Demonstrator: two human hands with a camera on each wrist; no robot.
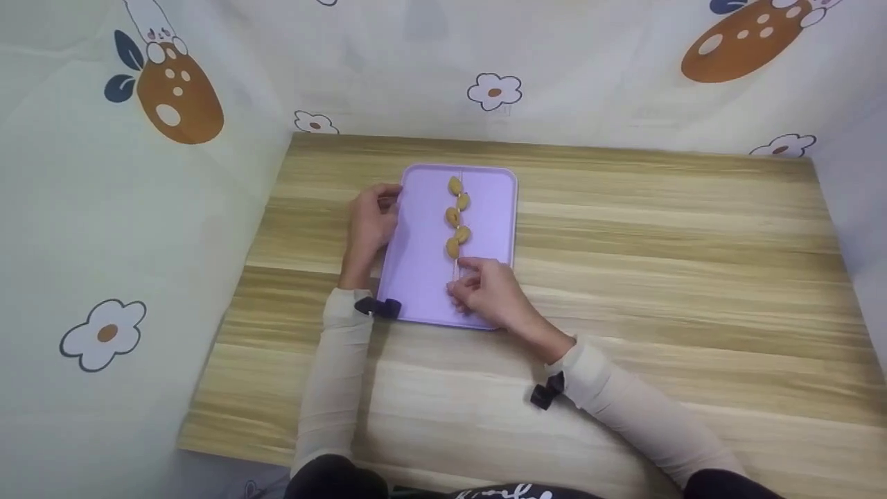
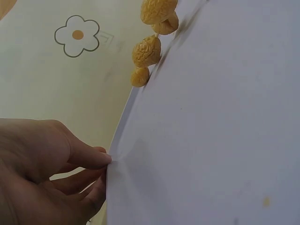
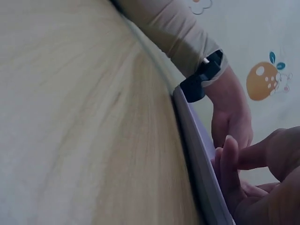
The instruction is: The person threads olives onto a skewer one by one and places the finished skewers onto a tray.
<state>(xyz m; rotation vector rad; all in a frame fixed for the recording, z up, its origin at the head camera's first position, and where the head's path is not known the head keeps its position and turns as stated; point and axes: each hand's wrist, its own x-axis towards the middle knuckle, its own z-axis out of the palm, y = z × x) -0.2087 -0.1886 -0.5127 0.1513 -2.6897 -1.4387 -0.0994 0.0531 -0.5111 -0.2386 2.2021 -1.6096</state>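
A thin skewer (image 1: 461, 174) lies lengthwise on the purple tray (image 1: 419, 270), bearing several wrinkled yellow-brown lumps (image 1: 452, 217). Two of the same kind of lump (image 2: 146, 51) show close together in the left wrist view, above the tray surface. My right hand (image 1: 493, 292) pinches the near end of the skewer between thumb and fingers, just below the nearest lump. At the tray's left rim, my left hand (image 1: 371, 220) holds the edge, thumb on top and fingers beneath or against the side. In the right wrist view, the right hand (image 3: 255, 187) hides the skewer.
The tray rests on a wood-grain table (image 1: 658, 277), with the table's left edge a short way beyond the left arm. Patterned wall covering (image 1: 416, 76) rises behind and to both sides. A black wrist camera (image 1: 380, 307) overhangs the tray's near left corner.
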